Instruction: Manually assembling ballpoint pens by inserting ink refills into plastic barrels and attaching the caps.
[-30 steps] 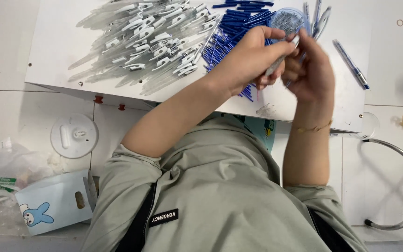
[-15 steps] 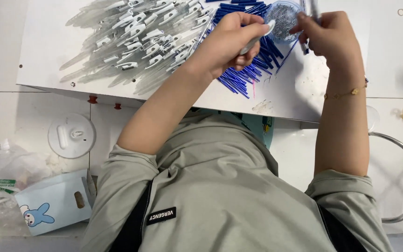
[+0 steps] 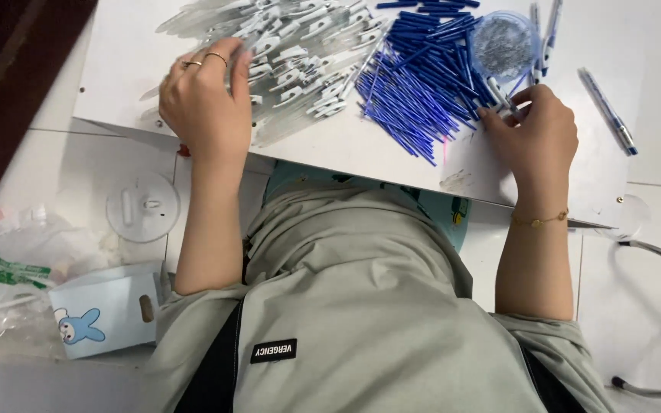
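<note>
Deep blue refills [image 3: 422,84] lie heaped beside a pile of clear barrels with white clips [image 3: 300,53] — both on a white board [image 3: 361,149]. Near left, a pale blue box [image 3: 105,310] bears a blue rabbit — sage-grey shirt [image 3: 361,306] below.

Bright, even overhead light, soft shadows, sharp focus; dim dark corner top-left.

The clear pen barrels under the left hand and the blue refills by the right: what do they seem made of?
The clear pen barrels look like glossy see-through plastic with white clips. The blue refills look like thin, uniformly coloured plastic tubes, though their tips are too small to tell.
</note>
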